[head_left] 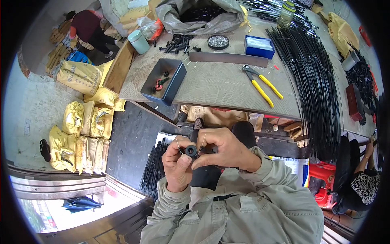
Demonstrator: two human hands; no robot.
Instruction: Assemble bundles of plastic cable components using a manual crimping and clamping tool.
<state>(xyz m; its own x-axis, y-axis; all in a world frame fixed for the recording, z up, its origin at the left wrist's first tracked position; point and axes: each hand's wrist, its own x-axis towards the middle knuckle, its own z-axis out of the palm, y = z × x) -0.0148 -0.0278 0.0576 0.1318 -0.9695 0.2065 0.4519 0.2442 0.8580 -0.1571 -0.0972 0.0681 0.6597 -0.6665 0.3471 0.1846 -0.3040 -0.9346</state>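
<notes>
Above my lap, just off the table's front edge, both hands meet at a small black part with a round hole [191, 151]. My left hand [176, 167] pinches it between thumb and fingers. My right hand [227, 148] is closed on the part's right side, fingertips nearly touching the left ones. Thin wire-like pieces stick up beside the fingers. How the black pieces join is hidden by the fingers. Nearest on the table stands a dark grey bin [159, 96] with a few red and black pieces inside. Yellow-handled cutting pliers [264, 87] lie to the right.
A metal strip [228, 59], a round dish of shiny bits [218, 42] and a blue box [260, 52] of thin pins sit farther back. Long black rods [315, 77] overhang the right edge. Yellow sacks [73, 118] stand left. Two other people work at far left and right.
</notes>
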